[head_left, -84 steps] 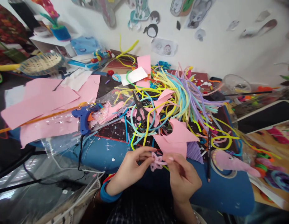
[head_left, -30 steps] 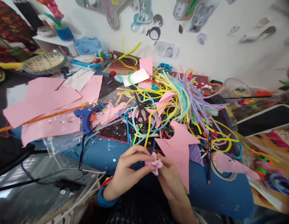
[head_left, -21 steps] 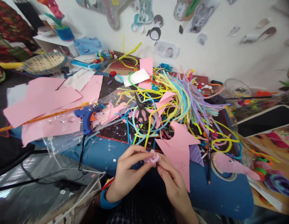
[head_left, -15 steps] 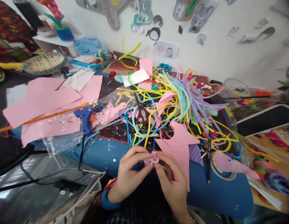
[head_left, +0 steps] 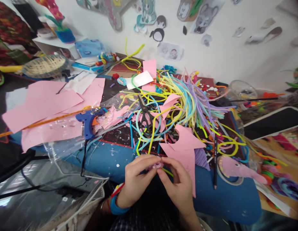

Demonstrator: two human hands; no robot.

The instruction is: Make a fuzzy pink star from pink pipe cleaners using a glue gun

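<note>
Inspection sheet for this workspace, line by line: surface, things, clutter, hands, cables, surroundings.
Surface: blue table edge, pale specks on it.
Things: small lilac fuzzy piece, mostly hidden by fingers; black scissors among stems; dark pencil at right.
Clutter: heaped fuzzy stems, pink paper, clear plastic.
Hands: left hand and right hand both pinch the lilac piece.
Cables: black cord hangs from the blue glue gun; white cable below the edge.
Surroundings: wall with cut-out drawings; no co-worker seen.

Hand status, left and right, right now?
Left hand: closed, pinching the small pinkish-purple piece.
Right hand: closed, fingertips on the same piece.
</note>
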